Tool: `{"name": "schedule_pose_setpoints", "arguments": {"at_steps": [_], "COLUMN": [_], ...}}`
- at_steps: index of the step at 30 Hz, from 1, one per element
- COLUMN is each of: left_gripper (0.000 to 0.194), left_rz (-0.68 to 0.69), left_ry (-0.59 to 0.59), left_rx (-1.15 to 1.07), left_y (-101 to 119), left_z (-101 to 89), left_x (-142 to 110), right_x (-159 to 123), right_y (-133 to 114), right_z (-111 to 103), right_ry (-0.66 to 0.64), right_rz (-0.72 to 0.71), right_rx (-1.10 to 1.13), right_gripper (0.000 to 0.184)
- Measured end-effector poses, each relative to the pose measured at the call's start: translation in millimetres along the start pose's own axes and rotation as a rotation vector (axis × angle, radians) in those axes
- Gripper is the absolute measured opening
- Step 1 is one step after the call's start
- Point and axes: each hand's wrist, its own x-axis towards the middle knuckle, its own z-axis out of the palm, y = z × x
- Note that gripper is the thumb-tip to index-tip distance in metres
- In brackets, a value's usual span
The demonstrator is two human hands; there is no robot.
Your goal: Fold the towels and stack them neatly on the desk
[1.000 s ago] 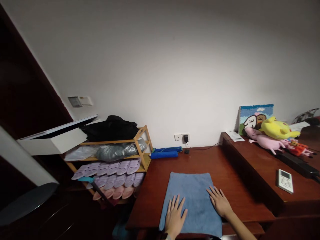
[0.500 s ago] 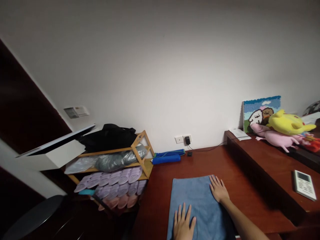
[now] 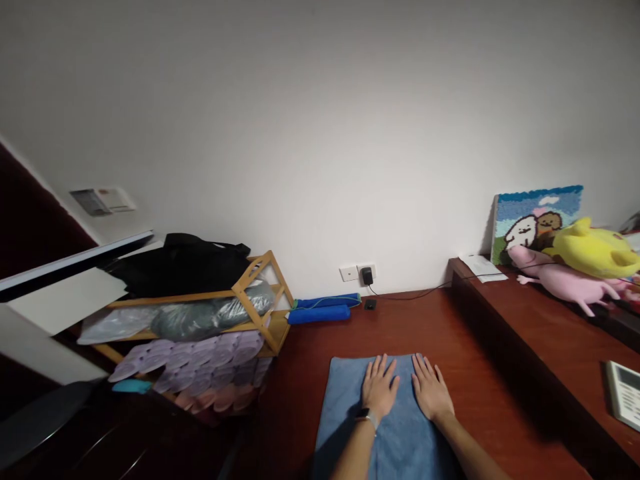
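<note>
A blue-grey cloth (image 3: 345, 407) lies spread on the reddish-brown wooden desk (image 3: 400, 327), its near part running out of the bottom of the view. My left hand (image 3: 380, 388) rests flat on the cloth near its far edge, fingers stretched, a watch on the wrist. Beside it, my right hand (image 3: 432, 393) presses flat at the cloth's far right corner, fingers extended. Neither hand grips anything. Faint creases show in the cloth between and below the hands.
Blue rolls (image 3: 320, 313) and a plugged-in adapter (image 3: 367, 275) are at the wall. A raised ledge at right bears plush toys (image 3: 555, 277), a picture (image 3: 535, 220) and a white remote-like device (image 3: 625, 393). At left stands a wooden rack (image 3: 270, 307) with slippers and a black bag (image 3: 180, 267).
My left hand has slid forward to the cloth's far edge. My right hand moved to the far right corner and stays there. The camera view has shifted, with the remote-like device now partly cut off.
</note>
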Motion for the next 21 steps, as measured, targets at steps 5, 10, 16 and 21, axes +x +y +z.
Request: {"name": "schedule_pose_setpoints", "arguments": {"at_steps": [5, 10, 16, 21], "left_gripper": [0.056, 0.057, 0.057, 0.056], "left_rz": [-0.207, -0.234, -0.276, -0.290], "left_ry": [0.028, 0.033, 0.062, 0.103], "left_rx": [0.161, 0.186, 0.184, 0.191], "left_y": [-96.0, -126.7, -127.5, -132.9], "left_z": [-28.4, -41.7, -40.4, -43.3], "left_x": [-38.7, -56.4, -50.0, -48.0], "right_x": [1.2, 6.5, 18.7, 22.5], "right_y": [-1.9, -7.4, -14.4, -14.1], "right_z": [3.7, 3.2, 5.1, 9.0], "right_ry": [0.003, -0.005, -0.013, 0.004], "right_rz": [0.025, 0.022, -0.005, 0.012], "right_rx": [-0.026, -0.094, -0.104, -0.105], "right_gripper": [0.065, 0.066, 0.068, 0.069]}}
